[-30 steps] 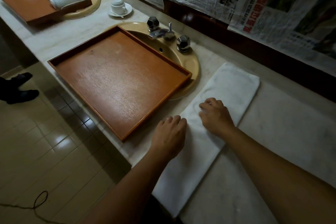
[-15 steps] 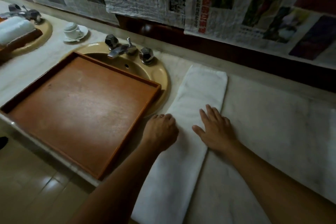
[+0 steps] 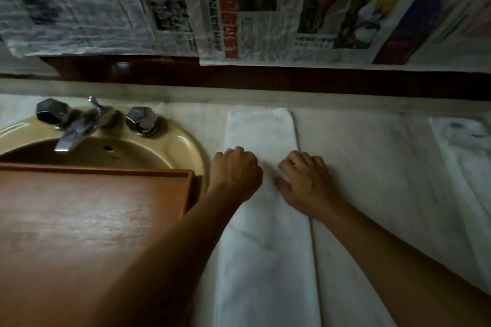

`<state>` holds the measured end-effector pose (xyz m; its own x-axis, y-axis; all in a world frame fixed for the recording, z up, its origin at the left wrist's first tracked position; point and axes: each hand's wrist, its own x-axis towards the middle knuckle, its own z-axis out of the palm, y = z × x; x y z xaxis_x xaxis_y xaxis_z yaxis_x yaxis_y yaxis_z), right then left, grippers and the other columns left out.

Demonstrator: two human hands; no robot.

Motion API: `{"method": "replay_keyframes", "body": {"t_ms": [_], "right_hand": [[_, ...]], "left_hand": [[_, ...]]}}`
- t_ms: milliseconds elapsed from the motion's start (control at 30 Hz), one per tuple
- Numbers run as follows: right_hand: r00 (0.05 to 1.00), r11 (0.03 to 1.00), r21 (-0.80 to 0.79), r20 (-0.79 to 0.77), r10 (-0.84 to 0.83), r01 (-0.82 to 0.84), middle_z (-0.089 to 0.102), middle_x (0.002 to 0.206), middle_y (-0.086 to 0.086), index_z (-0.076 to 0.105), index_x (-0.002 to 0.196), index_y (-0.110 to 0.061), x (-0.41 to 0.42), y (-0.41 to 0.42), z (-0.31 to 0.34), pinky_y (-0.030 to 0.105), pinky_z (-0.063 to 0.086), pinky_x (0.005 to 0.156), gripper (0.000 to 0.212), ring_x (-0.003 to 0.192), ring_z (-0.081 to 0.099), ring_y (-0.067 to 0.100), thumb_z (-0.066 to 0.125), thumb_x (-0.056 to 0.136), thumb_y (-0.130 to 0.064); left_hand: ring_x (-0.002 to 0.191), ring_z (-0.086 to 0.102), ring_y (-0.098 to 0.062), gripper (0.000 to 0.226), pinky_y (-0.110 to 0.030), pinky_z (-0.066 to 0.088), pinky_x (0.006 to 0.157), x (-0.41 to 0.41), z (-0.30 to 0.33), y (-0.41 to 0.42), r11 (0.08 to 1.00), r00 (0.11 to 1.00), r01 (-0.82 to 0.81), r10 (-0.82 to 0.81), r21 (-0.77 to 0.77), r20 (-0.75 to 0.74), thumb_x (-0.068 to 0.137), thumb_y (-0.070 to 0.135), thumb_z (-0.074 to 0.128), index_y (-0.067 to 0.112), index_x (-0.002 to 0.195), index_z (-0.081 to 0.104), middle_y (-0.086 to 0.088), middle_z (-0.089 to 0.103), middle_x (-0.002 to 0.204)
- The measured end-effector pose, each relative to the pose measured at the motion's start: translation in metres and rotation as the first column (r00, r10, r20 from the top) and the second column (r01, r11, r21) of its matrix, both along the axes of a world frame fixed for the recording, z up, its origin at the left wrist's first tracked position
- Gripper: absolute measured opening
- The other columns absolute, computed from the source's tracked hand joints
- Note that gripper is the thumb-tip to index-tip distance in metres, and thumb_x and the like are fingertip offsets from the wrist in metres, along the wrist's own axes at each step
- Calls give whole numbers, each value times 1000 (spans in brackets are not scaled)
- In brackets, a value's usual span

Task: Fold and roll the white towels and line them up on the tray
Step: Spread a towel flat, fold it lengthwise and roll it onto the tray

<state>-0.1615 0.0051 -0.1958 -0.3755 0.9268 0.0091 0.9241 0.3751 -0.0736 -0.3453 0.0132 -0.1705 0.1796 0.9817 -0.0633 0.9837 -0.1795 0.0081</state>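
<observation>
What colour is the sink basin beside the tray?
Mustard yellow sink basin, seen in the head view.

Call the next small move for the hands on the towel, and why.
Probably slide both hands toward the far end to smooth the strip, then start rolling. The white towel lies flat as a long folded strip on the counter, unrolled. The left hand and right hand rest mid-strip with fingers curled. The wooden tray beside it shows no towels in view.

White towel, orange-brown tray, mustard sink

The towel (image 3: 263, 233) is plain white; the worktop (image 3: 372, 156) pale grey-veined marble; the wooden tray (image 3: 79, 220) orange-brown; the basin (image 3: 186, 141) mustard-yellow; the taps (image 3: 140, 119) silver; the newspaper (image 3: 265, 8) grey-printed with a red band.
</observation>
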Motion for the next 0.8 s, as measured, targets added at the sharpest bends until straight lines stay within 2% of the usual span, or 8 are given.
{"method": "replay_keyframes", "body": {"t_ms": [100,200,267,333,433,533,700,800], "right_hand": [[998,998,38,-51,-41,43,59,111,3,63,104,-18,-11,24,1,42,41,85,42,103,55,28,37,87,-46],[996,992,93,-48,-79,83,56,135,6,63,121,-18,-15,42,-10,44,42,91,44,121,52,28,45,91,-45],[993,986,126,-66,-101,109,60,125,7,66,113,-16,-19,51,-14,43,41,88,40,112,56,30,43,92,-41],[992,985,123,-55,-116,122,60,120,7,66,110,-15,-23,63,-13,43,38,88,41,109,56,31,38,94,-40],[989,989,13,-5,-151,151,32,158,6,42,146,-20,-21,75,-19,46,29,106,62,144,30,24,23,96,-53],[980,977,-83,43,-194,197,8,166,-3,19,156,-25,-10,92,-26,47,15,116,73,151,8,15,4,93,-59],[965,967,8,-65,-255,256,29,161,6,42,147,-18,-17,62,-18,49,26,109,60,148,24,22,24,99,-49],[976,977,12,-34,-214,215,29,161,4,40,149,-16,-7,-3,-26,48,30,107,62,147,27,19,30,99,-51]], "left_hand": [[117,51,-27,43,-42,44,92,-15,-12,20,994,991,104,-105,12,87,102,40,34,12,132,45,-13,48,135],[153,6,-30,70,-51,18,120,-33,-31,33,974,987,159,-156,-160,34,102,59,13,17,158,4,-11,-2,166],[153,-10,-25,72,-50,3,123,-37,-38,42,969,988,149,-140,-196,60,100,61,3,20,158,-9,-8,-16,166],[153,-12,-22,72,-47,-2,123,-35,-41,48,974,988,142,-127,-175,93,99,60,0,18,158,-11,-7,-17,165],[151,-19,-21,74,-47,-8,122,-32,-47,57,978,990,136,-129,-160,55,97,63,-4,19,156,-18,-6,-25,163],[151,-21,-20,72,-50,-8,122,-37,-52,76,976,991,131,-125,-172,43,98,62,-3,23,155,-21,-2,-28,162],[152,-18,-22,70,-47,-6,123,-24,-38,53,976,994,99,-87,-192,71,101,56,4,18,156,-17,-7,-22,164],[151,-21,-20,67,-45,-9,122,-19,-33,-12,968,980,163,-137,-193,144,102,54,3,22,156,-19,-4,-26,163]]}}
